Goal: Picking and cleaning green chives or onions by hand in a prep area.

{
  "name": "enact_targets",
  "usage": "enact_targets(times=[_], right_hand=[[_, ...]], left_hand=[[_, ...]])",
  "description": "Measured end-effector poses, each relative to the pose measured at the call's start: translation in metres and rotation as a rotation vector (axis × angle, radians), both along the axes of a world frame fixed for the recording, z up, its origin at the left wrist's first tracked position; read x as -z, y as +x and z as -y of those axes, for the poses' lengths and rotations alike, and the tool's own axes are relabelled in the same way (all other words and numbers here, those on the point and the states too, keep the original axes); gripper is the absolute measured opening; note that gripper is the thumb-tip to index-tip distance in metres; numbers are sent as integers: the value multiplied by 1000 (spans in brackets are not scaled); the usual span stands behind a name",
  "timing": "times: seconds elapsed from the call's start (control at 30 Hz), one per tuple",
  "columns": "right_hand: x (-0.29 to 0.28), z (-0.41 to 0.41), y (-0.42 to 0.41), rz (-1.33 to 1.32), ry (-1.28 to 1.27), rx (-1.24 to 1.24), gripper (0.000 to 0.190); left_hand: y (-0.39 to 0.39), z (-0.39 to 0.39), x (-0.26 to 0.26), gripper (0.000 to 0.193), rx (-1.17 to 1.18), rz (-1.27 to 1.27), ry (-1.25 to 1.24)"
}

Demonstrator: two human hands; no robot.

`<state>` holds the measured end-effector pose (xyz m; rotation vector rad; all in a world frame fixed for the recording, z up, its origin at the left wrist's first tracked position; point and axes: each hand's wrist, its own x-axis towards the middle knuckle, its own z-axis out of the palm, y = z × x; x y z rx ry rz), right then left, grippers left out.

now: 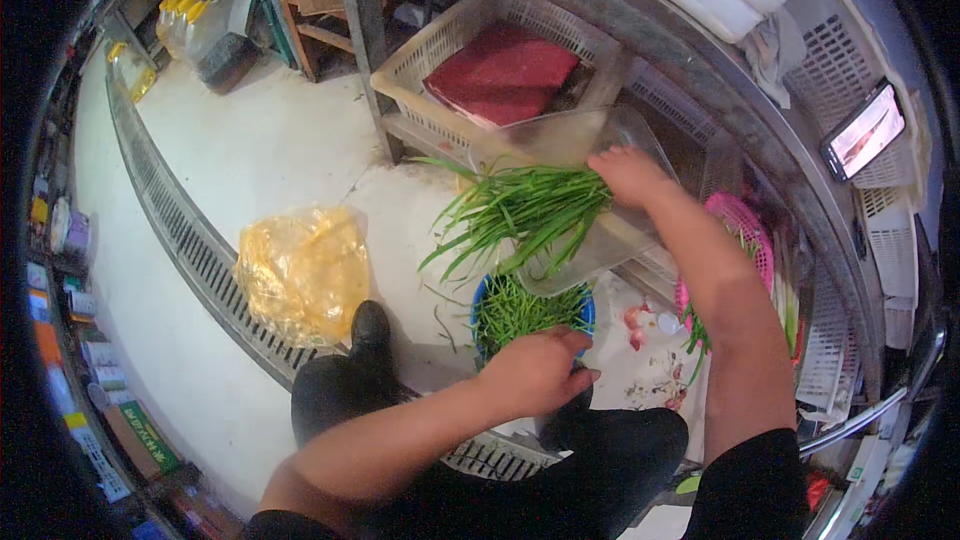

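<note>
My right hand (628,174) grips one end of a bunch of long green chives (536,202), whose loose leaf tips spread to the left. Under and behind the bunch is a clear plastic tray (555,281), tilted beside the shelf. Short green stalks (525,315) fill a blue basin (476,307) on the floor between my legs. Over the basin's near edge hovers my left hand (536,371), thumb and forefinger apart with nothing visible between them; its other fingers are partly hidden.
A crumpled yellow plastic bag (304,274) lies by my shoe, partly over a drain grate (180,221). A beige crate (405,82) holds red cloth-like material (506,75). To the right are a pink basket (750,240) with greens and a phone (862,131). Peelings (636,330) litter the floor.
</note>
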<state>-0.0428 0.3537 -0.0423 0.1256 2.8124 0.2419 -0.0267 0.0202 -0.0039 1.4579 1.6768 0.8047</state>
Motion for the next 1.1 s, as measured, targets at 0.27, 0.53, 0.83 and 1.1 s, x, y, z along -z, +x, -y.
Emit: enact_targets(times=[0.27,0.53,0.83,1.1], right_hand=[[-2,-5,5,-3,-89,156,39],[-75,16,4,-165,-204,417,41],[-149,99,38,-317,-316,351,33],[-208,204,68,-236,-96,241,28]], left_hand=[[-1,-2,0,46,20,27,-26],[3,4,6,45,-18,-13,38],[22,19,-1,44,-7,-13,99],[48,61,-28,35,42,-50,841]])
